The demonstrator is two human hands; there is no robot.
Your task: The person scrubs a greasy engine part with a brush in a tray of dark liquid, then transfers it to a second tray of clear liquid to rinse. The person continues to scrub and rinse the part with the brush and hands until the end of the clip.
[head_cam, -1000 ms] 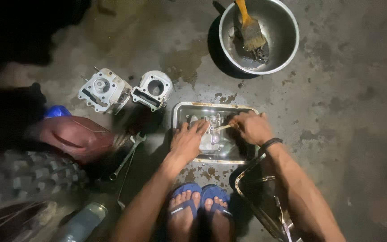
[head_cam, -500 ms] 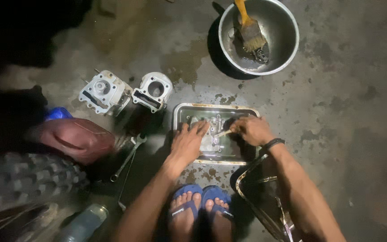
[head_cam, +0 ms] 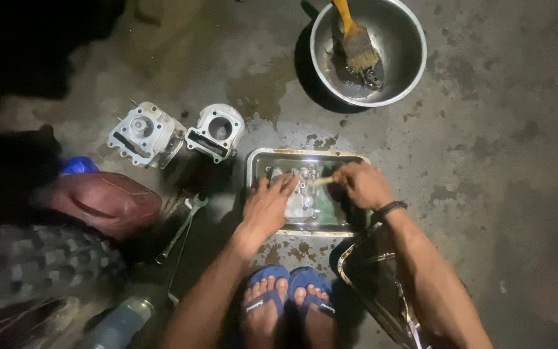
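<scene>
A rectangular metal tray lies on the concrete floor in front of my feet. In it rests a pale metal engine part. My left hand lies flat on that part and steadies it. My right hand is closed around a small brush, whose tip touches the top of the part. A dark band sits on my right wrist.
A round steel bowl with dark liquid and a yellow-handled paintbrush stands at the top. Two engine castings lie left of the tray. A wrench, a red cover, a tyre and another tray are close by.
My right hand has shifted slightly left and right over the part with the brush. My left hand stays on the part.
</scene>
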